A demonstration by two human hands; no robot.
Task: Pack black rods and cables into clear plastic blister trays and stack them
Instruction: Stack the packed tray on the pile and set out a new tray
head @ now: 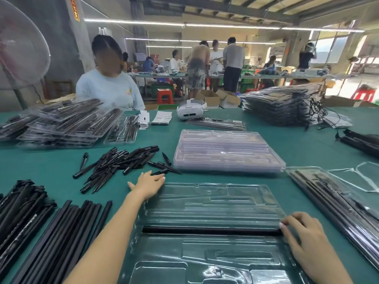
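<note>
black rod (211, 230) (in tray (205, 203)) at right fingers (287, 224)

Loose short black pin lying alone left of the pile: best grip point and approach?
Take the lone pin by its mid-shaft, pinching across its width from above. It lies flat on the green table, apart from the pile, so both long sides look free. The thicker end points away, the thinner end toward the worker. The left hand is nearest; the right hand is on the rod in the tray.

A white headset (191, 111) sits on the green tabletop (297, 144) near paper leaflets (162, 117). Across it is a person in a pale shirt (109, 89); a fan (18, 48) stands at left.
</note>
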